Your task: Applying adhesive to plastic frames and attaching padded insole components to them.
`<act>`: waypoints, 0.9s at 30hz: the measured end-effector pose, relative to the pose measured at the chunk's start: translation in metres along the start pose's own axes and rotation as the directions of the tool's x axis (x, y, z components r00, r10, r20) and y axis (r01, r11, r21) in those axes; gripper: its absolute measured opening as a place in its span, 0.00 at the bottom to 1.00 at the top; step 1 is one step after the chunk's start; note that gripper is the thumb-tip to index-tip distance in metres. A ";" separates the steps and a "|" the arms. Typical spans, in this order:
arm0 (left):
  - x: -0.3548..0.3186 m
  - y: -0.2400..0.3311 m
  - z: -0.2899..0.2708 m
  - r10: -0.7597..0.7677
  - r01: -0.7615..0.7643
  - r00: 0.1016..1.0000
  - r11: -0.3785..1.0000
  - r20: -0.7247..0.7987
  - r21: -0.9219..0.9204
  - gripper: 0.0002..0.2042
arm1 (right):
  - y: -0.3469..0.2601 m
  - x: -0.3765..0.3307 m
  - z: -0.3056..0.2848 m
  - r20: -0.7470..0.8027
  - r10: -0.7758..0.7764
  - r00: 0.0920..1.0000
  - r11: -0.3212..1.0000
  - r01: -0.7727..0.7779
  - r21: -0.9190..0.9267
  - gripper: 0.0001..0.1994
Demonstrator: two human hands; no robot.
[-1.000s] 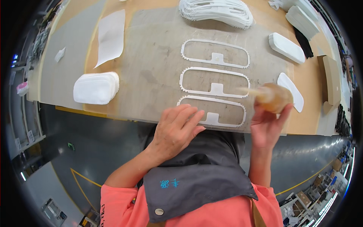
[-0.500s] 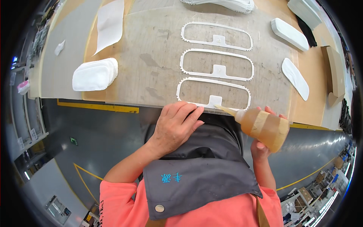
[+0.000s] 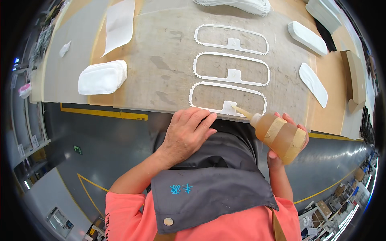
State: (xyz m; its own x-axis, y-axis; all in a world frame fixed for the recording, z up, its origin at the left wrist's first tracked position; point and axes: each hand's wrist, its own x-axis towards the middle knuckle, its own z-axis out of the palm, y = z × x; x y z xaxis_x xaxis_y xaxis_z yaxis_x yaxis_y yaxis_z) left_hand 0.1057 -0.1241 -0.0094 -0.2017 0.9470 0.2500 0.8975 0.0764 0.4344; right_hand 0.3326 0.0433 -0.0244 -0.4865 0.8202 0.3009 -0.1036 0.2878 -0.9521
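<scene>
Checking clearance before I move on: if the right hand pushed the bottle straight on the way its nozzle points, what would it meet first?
The right hand tilts the bottle up-left; its nozzle would first meet the nearest white frame, at its centre tab. It looks nearly touching, though depth is unclear.

The squeeze bottle (image 3: 281,136) at 4 o'clock looks like soft translucent plastic, amber inside, with a band of matt tan paper tape round its belly and a pale tapered nozzle. The nearest frame (image 3: 227,99), just above centre, is a thin, matt white cut-out, foam or fabric by its look, with a toothed outer edge; two more frames (image 3: 231,54) at 12 o'clock look the same. The mat (image 3: 161,60) beneath them is dull grey, scuffed and stained. The worktop (image 3: 333,76) shows bare brown board, matt, at 2 o'clock. The white stack (image 3: 102,77) at 10 o'clock appears soft and matt. The apron (image 3: 213,180) is grey woven cloth with a metal snap. The floor (image 3: 104,140) is glossy grey.
</scene>
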 end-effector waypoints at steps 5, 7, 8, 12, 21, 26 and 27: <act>-0.002 0.003 -0.002 0.015 -0.016 0.997 1.000 -0.070 -0.010 0.19 | -0.012 -0.003 0.019 -0.151 0.360 0.921 0.914 -0.315 0.257 0.54; -0.011 0.002 -0.007 0.052 -0.060 0.986 0.997 -0.158 -0.043 0.16 | -0.027 0.017 0.020 -0.166 0.562 0.811 0.762 -0.429 0.485 0.52; -0.018 0.003 -0.010 0.041 -0.050 0.986 0.997 -0.165 -0.054 0.15 | -0.031 0.023 0.020 -0.149 0.655 0.741 0.660 -0.465 0.590 0.51; -0.036 0.006 -0.008 -0.010 -0.008 0.985 0.995 -0.169 -0.103 0.14 | -0.009 -0.004 0.003 -0.161 0.392 0.906 0.861 -0.299 0.411 0.46; -0.039 0.007 -0.004 -0.058 0.034 0.981 0.991 -0.187 -0.129 0.15 | -0.001 -0.006 0.023 -0.119 0.198 0.973 0.977 -0.185 0.109 0.58; -0.042 0.005 -0.002 -0.066 0.041 0.980 0.990 -0.187 -0.137 0.16 | -0.001 -0.004 0.026 -0.058 0.198 0.979 0.977 -0.192 0.093 0.57; -0.042 0.004 -0.002 -0.067 0.041 0.980 0.989 -0.187 -0.141 0.16 | -0.001 -0.004 0.027 -0.058 0.197 0.979 0.977 -0.191 0.096 0.58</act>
State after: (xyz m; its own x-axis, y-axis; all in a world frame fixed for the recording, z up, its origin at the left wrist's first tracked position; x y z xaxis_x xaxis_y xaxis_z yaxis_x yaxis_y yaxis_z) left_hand 0.1174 -0.1644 -0.0164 -0.3314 0.8644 0.3781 0.8244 0.0705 0.5615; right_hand 0.3107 0.0265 -0.0264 -0.4465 0.8880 0.1101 -0.0913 0.0772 -0.9928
